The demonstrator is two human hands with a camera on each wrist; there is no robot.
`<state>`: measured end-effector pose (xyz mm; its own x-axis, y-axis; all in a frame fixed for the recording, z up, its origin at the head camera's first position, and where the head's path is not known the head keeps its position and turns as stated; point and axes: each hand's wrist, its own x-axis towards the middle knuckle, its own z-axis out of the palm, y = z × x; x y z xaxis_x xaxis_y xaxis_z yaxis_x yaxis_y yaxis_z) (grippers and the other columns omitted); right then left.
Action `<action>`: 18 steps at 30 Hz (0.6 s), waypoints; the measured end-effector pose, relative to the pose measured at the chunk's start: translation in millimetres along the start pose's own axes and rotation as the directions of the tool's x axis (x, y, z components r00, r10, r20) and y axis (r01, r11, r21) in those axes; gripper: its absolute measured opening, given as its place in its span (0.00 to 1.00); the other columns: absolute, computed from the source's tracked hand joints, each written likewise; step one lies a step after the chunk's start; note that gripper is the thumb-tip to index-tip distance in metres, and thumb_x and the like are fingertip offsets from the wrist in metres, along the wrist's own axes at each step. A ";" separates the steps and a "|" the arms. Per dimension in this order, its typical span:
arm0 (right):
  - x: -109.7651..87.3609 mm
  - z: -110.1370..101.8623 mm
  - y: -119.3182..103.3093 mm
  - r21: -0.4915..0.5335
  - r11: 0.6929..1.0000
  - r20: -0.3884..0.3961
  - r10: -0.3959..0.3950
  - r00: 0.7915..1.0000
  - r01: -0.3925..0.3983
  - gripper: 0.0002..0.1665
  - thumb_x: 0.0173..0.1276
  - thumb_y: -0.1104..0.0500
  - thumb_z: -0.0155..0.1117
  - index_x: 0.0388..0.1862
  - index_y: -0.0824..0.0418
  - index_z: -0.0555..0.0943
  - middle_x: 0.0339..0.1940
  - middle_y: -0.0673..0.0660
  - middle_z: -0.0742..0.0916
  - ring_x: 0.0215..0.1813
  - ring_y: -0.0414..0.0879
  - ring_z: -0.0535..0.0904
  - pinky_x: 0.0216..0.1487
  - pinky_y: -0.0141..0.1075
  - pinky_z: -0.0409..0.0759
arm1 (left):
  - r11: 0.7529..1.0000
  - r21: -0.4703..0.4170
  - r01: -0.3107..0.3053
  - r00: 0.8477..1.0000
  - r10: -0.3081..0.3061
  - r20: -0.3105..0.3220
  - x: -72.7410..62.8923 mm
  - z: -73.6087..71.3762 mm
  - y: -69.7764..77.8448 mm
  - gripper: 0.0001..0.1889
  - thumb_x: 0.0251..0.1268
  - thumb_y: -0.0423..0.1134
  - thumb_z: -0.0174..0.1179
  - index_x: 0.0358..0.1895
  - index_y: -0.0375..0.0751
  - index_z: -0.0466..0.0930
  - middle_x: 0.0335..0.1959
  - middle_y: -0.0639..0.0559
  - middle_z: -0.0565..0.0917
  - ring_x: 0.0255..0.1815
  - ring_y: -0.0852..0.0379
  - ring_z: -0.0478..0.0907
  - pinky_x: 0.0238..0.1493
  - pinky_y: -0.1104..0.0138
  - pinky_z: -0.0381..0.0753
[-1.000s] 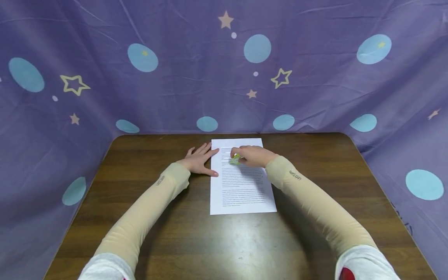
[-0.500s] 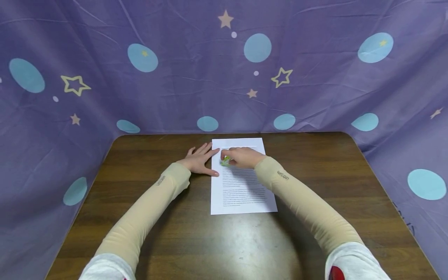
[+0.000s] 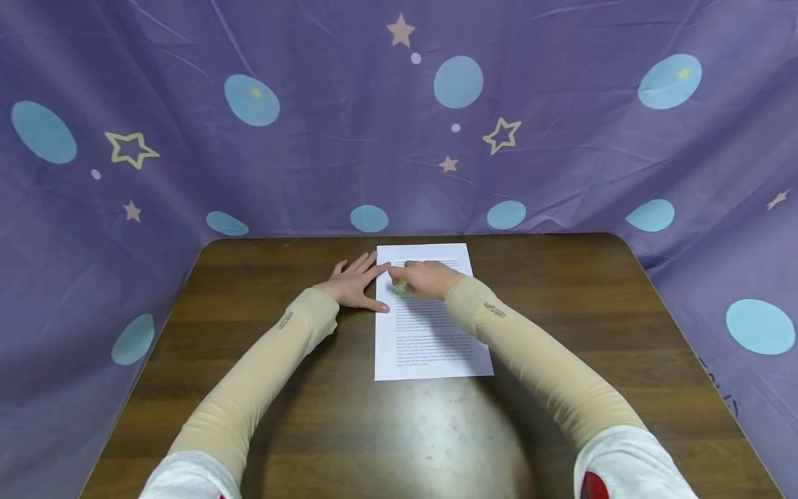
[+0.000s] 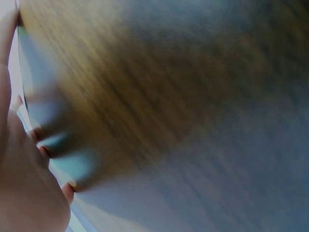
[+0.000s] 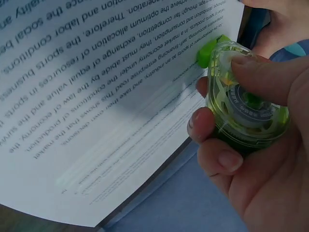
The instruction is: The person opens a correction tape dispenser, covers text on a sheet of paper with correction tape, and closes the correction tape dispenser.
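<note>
My right hand [image 3: 427, 278] grips a clear green correction tape dispenser [image 5: 246, 106] between thumb and curled fingers. Its bright green tip end [image 5: 207, 52] is down at the printed sheet of paper [image 3: 430, 254], near the left margin of the upper text. Pale white strips [image 5: 113, 145] cover parts of the upper lines in the right wrist view. With fingers spread, my left hand [image 3: 354, 285] rests flat at the sheet's left edge, thumb and index fingertip on the paper. The left wrist view catches only part of this hand [image 4: 29, 179].
The sheet lies on a dark brown wooden table [image 3: 299, 416] with rounded far corners. Behind and beside the table hangs a purple curtain [image 3: 312, 138] with stars and blue ovals. Beige sleeves [image 3: 262, 381] cover both forearms.
My right hand has moved left across the upper text with the correction tape dispenser, mostly in the first half second. My left hand and the sheet have stayed in place.
</note>
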<state>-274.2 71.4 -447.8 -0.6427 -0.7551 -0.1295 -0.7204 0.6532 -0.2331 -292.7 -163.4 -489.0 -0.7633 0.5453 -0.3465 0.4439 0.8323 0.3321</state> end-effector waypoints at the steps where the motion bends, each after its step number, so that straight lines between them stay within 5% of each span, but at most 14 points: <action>1: 0.8 -0.1 -0.4 -0.012 1.000 -0.001 -0.002 1.000 0.002 0.14 0.76 0.67 0.64 0.56 0.54 0.78 0.45 0.60 0.87 0.36 0.50 0.85 0.40 0.44 0.85 | 1.000 0.005 -0.001 1.000 0.001 -0.001 -1.5 -1.4 1.7 0.59 0.60 0.74 0.64 0.87 0.57 0.43 0.87 0.43 0.33 0.87 0.44 0.30 0.78 0.34 0.32; 18: -7.1 1.1 5.3 -0.038 0.999 -0.018 -0.011 1.000 0.011 0.15 0.73 0.70 0.63 0.54 0.56 0.78 0.45 0.61 0.88 0.38 0.52 0.86 0.38 0.45 0.86 | 1.000 -0.021 -0.008 1.000 0.008 0.009 3.8 1.4 -4.5 0.61 0.56 0.79 0.63 0.87 0.60 0.42 0.87 0.46 0.31 0.87 0.46 0.27 0.78 0.35 0.30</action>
<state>-273.2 80.2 -449.2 -0.6393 -0.7612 -0.1091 -0.7366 0.6469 -0.1974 -296.9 -164.9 -493.0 -0.7552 0.5531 -0.3518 0.4402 0.8256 0.3531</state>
